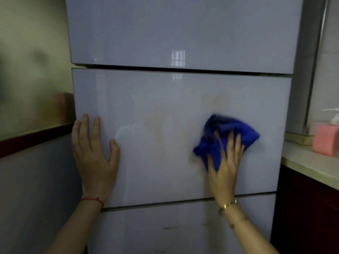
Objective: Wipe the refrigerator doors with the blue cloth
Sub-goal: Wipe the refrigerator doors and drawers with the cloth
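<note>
A glossy pale grey refrigerator fills the view, with three stacked doors: upper [183,30], middle [161,110] and lower [165,230]. Faint yellowish smears show on the middle door. My right hand [224,167] presses a crumpled blue cloth [225,132] flat against the right part of the middle door. The cloth is blurred by motion. My left hand [93,153] lies flat with fingers spread on the middle door's left edge, holding nothing.
A pale stone counter [310,165] over dark red cabinets stands right of the refrigerator. On it are a pink block [325,140] and a white pump bottle [334,116]. A wall with a dark red band [34,138] runs on the left.
</note>
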{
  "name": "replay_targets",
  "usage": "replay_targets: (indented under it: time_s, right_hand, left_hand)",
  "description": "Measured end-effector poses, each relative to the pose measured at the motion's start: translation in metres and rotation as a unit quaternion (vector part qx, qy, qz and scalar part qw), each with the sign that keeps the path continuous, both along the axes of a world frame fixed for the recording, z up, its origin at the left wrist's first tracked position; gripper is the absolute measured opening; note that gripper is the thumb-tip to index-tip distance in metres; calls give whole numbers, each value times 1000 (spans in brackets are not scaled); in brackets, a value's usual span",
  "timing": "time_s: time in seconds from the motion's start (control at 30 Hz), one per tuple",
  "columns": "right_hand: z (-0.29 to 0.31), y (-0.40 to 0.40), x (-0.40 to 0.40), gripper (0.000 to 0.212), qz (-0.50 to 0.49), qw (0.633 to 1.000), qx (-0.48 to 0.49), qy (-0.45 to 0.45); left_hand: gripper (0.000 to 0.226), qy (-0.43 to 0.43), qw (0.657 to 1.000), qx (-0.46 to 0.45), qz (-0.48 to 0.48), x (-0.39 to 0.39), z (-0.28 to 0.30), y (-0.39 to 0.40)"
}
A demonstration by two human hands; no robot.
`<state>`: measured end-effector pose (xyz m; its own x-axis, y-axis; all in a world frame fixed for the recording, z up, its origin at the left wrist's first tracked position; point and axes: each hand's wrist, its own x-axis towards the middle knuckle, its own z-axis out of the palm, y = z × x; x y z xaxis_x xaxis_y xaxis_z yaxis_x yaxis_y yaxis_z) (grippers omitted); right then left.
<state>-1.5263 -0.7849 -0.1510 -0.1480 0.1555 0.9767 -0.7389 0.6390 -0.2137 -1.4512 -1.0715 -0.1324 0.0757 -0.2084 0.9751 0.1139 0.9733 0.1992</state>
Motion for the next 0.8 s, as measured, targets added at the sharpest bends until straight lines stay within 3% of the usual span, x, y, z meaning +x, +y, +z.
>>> replay_targets:
  time_s: [0.1, 0.2, 0.33, 0.4, 0.5, 0.57, 0.63, 0.73, 0.8]
  right_hand:
    - [-37, 13, 3, 56, 18, 999, 10, -49]
    - [13, 17, -11, 64, -18, 1000, 21, -12]
    - [101, -22, -13, 55, -58, 997, 38, 37]
    - [90, -53, -2, 55, -67, 986, 128, 79]
    - [23, -64, 4, 64, -49, 958, 262, 110]
    - [-2, -39, -3, 70, -61, 950, 285, 115]
    - [17, -16, -14, 63, -59, 971, 213, 92]
    - [100, -21, -14, 52, -49, 997, 47, 48]
    - [131, -51, -5, 53, -66, 995, 51, 58]
  left_hand:
    - [56, 4, 1000, -2, 0, -1, 1, 1]
    - [56, 5, 1000, -2, 1, -1, 1, 2]
    - [55, 3, 1000, 1, 3, 0, 0, 2]
    - [55, 2, 1000, 2, 1, 0, 0, 2]
    - [55, -3, 1000, 1, -1, 0, 0, -1]
    - [56, -7, 1000, 2, 0, 0, 0, -1]
    - [55, -7, 1000, 4, 2, 0, 0, -1]
    - [56, -14, 1000, 8, 3, -1, 1, -1]
    - [56, -19, 1000, 9, 2, 0, 0, -1]
